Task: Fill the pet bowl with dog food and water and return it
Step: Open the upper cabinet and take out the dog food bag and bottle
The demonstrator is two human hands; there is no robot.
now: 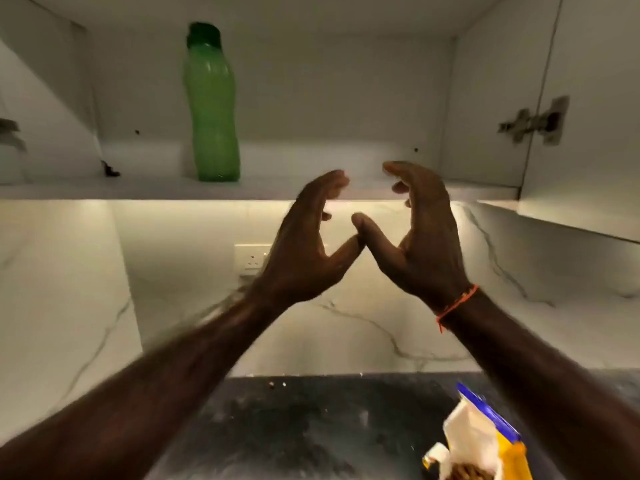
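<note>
A tall green water bottle (pixel 212 109) with a dark green cap stands upright on the shelf of an open wall cabinet. Both my hands are raised in front of the shelf's front edge, to the right of the bottle and apart from it. My left hand (pixel 306 237) and my right hand (pixel 420 233) face each other with loosely curved fingers, thumb tips touching, and hold nothing. An opened yellow, blue and white dog food bag (pixel 485 441) sits on the dark counter at the bottom right, brown kibble showing in its mouth. No pet bowl is in view.
The cabinet shelf (pixel 104 190) runs across the view, lit from below. An open cabinet door (pixel 588 116) with a hinge hangs at the right. A wall socket (pixel 249 258) sits on the marble backsplash behind my left hand. The dark speckled counter (pixel 294 427) lies below.
</note>
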